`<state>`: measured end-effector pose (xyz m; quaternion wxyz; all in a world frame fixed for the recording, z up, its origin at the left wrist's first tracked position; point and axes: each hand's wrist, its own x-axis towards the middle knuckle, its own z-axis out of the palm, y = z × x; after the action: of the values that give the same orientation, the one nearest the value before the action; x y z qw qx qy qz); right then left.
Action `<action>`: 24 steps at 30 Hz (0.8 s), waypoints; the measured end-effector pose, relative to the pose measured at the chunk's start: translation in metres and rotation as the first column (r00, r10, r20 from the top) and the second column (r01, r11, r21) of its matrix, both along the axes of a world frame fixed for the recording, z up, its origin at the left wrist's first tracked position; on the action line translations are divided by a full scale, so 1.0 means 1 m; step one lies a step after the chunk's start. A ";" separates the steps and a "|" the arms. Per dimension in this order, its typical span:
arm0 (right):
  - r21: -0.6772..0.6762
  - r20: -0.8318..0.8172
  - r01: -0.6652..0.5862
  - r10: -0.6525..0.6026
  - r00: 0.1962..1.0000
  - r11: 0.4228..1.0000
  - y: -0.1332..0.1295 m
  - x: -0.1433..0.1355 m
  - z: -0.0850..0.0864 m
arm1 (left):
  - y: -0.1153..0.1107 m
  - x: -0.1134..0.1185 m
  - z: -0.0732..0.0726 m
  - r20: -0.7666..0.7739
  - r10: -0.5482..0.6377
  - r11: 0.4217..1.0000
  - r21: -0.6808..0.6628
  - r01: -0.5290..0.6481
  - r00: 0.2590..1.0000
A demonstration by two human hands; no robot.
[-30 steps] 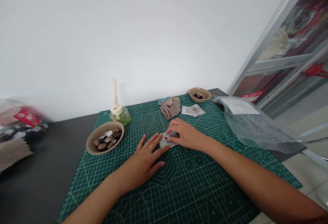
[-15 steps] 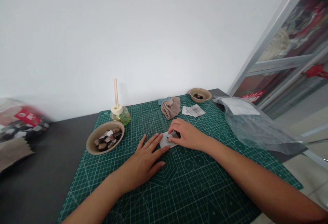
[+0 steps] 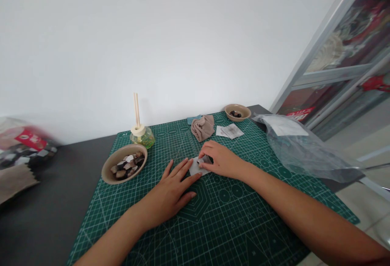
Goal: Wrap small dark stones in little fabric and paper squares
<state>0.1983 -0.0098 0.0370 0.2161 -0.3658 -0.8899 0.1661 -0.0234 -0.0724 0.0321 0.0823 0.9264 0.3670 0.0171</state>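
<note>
The stone [image 3: 199, 162] sits on a small grey sheet [image 3: 196, 171] near the middle of the green mat [image 3: 258, 229], between the two hands. It lies at the tips of the right hand [image 3: 222, 159], the nearer of the two, which has its thumb and fingers closed on it in a pinch; the stone appears to touch the sheet. It is too small and too covered to tell its long axis.

The left hand [image 3: 176, 187] lies flat and spread, gripping nothing, its fingertips on the sheet's left edge. Those fingertips stand in the way on the stone's left side, just beside it.

Beyond the hands, towards the mat's far edge, lie a crumpled cloth [image 3: 202, 128] and two loose papers [image 3: 232, 131], near the right hand but apart from it. A small bowl [image 3: 237, 107] with dark stones stands by the far right corner, and a plastic bag [image 3: 304, 156] covers part of the right edge. On the mat's left edge sits a larger bowl [image 3: 106, 170] of stones, with a reed bottle [image 3: 143, 139] just beyond it.
</note>
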 end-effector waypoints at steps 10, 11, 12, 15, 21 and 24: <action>0.008 -0.002 0.015 -0.015 1.000 1.000 0.002 0.001 -0.001 | 0.001 0.000 -0.002 0.035 -0.008 1.000 0.008 0.008 0.999; 0.007 0.000 0.017 -0.017 1.000 1.000 0.002 0.001 -0.001 | 0.001 -0.001 -0.002 0.036 -0.009 1.000 0.008 0.009 0.999; 0.004 -0.001 0.011 -0.011 1.000 1.000 0.001 0.001 -0.001 | 0.001 -0.001 -0.002 0.037 -0.010 1.000 0.008 0.009 0.999; -0.003 -0.014 -0.023 0.023 1.000 1.000 0.000 0.001 -0.001 | 0.001 -0.001 -0.003 0.030 -0.009 1.000 0.011 0.009 1.000; -0.003 0.010 0.009 -0.009 1.000 1.000 0.001 0.002 -0.001 | 0.001 -0.001 -0.004 0.026 -0.004 1.000 0.012 0.004 1.000; -0.004 -0.003 -0.018 0.018 1.000 1.000 0.001 0.002 -0.001 | 0.001 -0.001 -0.004 0.038 -0.006 1.000 0.018 0.005 0.999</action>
<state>0.2002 -0.0089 0.0363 0.2152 -0.3580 -0.8925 0.1702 -0.0242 -0.0711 0.0278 0.0808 0.9277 0.3625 0.0380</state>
